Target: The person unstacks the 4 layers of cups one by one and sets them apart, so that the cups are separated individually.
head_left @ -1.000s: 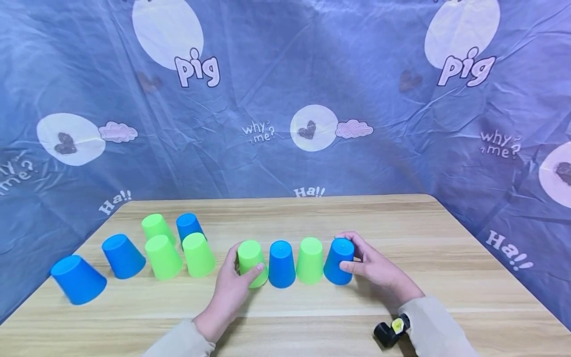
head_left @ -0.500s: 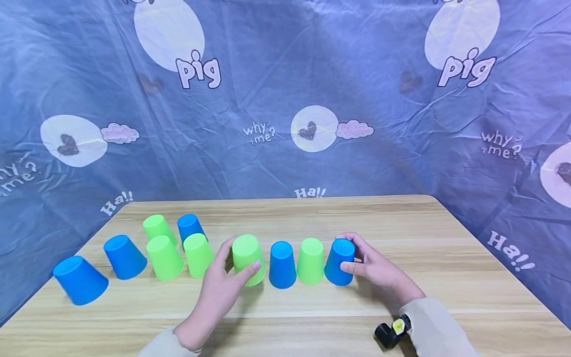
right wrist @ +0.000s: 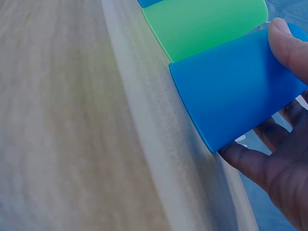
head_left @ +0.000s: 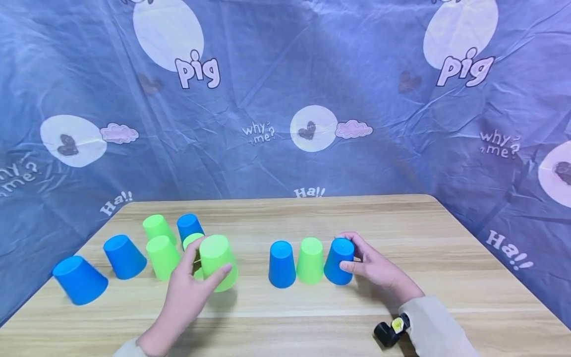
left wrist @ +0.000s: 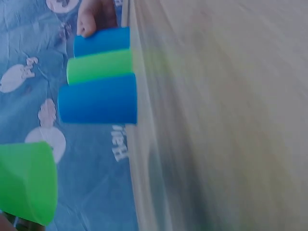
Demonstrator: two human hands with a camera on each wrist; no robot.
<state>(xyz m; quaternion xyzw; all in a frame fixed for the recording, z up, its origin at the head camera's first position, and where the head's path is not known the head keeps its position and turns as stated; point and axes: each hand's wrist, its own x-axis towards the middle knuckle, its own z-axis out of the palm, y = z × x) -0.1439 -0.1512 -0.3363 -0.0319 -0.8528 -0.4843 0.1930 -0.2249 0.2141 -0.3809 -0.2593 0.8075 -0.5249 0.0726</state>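
Observation:
My left hand [head_left: 189, 285] grips a green cup [head_left: 218, 263], mouth down and raised off the table, its shadow falling below it. The left wrist view shows that green cup [left wrist: 29, 180] at the lower left, rim clear of the wood. Right of centre, a blue cup [head_left: 282, 265], a green cup [head_left: 310, 261] and another blue cup [head_left: 337, 263] stand upside down in a row. Around the last one, my right hand [head_left: 374, 263] curls its fingers and thumb; the right wrist view shows the thumb on this blue cup's [right wrist: 236, 86] side.
Several more upside-down cups stand at the left: blue ones [head_left: 80, 280] [head_left: 125, 257] and green ones [head_left: 163, 258] among them. One green cup [head_left: 193, 240] is partly hidden behind my left hand. A black device [head_left: 389, 333] is at my right sleeve. A printed blue cloth [head_left: 267, 74] hangs behind the wooden table [head_left: 357, 213].
My left hand has lifted the green cup off the left end of the row and carried it to the left. My right hand stays on its blue cup.

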